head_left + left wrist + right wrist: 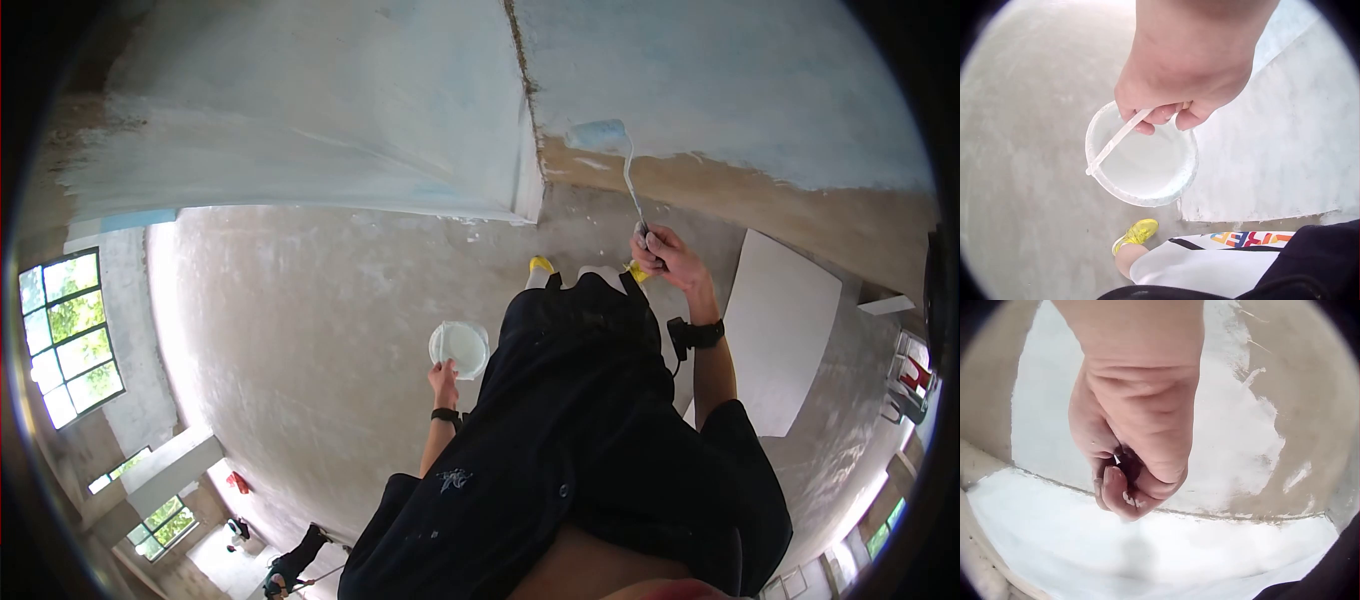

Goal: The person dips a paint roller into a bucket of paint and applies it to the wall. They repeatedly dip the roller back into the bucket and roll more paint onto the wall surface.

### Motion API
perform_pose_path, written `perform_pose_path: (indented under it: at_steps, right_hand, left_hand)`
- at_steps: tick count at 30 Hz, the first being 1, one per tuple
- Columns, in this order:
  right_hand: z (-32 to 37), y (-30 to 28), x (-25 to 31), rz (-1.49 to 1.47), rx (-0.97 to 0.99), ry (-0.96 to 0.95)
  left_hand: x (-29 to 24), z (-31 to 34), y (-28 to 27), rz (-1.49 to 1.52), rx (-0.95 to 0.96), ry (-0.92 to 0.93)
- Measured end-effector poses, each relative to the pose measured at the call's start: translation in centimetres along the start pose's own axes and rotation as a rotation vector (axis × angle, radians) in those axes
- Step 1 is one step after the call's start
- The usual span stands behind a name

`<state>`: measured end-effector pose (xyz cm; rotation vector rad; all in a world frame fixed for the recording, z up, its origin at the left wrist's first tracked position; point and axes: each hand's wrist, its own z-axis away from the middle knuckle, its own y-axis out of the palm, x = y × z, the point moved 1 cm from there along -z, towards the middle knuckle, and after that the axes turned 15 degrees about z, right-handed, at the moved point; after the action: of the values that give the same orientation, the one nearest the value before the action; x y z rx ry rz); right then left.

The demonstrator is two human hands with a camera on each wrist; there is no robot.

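Observation:
In the head view my right hand (672,257) grips the handle of a paint roller. Its bent wire (629,178) leads up to a pale blue roller sleeve (598,132), which lies against the lower wall by the corner. The right wrist view shows the right hand (1138,434) with fingers curled round a dark handle, the roller sleeve hidden there. My left hand (442,380) holds a white plastic bucket (484,352) by its bail handle (1113,147), low at my left side. Whitish paint is inside the bucket.
Blue-white paint covers most of the wall (730,80), above a bare brown strip (720,185). A white board (785,330) lies on the floor at right. Another person (295,565) with a pole is far off at lower left. Yellow shoes (540,264) stand near the wall.

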<state>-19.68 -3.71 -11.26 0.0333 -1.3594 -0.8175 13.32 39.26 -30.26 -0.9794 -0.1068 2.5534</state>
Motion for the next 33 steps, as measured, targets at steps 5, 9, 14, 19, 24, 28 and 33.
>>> perform_pose_path:
  at_steps: [5, 9, 14, 19, 24, 28, 33]
  right_hand:
    - [0.4, 1.1, 0.5, 0.046, 0.01, -0.014]
    - [0.6, 1.8, 1.1, 0.059, 0.023, -0.043]
    - [0.6, 2.2, 0.8, -0.012, 0.056, -0.078]
    - [0.5, 3.3, 1.5, -0.103, 0.103, -0.115]
    - [1.2, 4.5, 1.9, -0.256, 0.063, -0.109]
    - [1.4, 4.8, 2.1, -0.257, 0.038, -0.142]
    - [1.8, 5.1, 2.4, -0.239, 0.018, -0.134]
  left_hand:
    - [-0.1, 0.1, 0.1, 0.005, 0.007, 0.006]
    - [0.3, 0.0, -0.1, 0.003, 0.005, 0.006]
    - [0.6, 0.1, -0.2, 0.03, -0.004, 0.011]
    - [1.1, 0.1, -0.5, -0.004, -0.014, 0.011]
    - [1.7, 0.2, -1.2, 0.016, 0.004, -0.002]
    - [2.0, -0.1, -1.7, 0.009, 0.03, -0.027]
    - [2.1, 0.1, -1.7, 0.016, 0.025, -0.026]
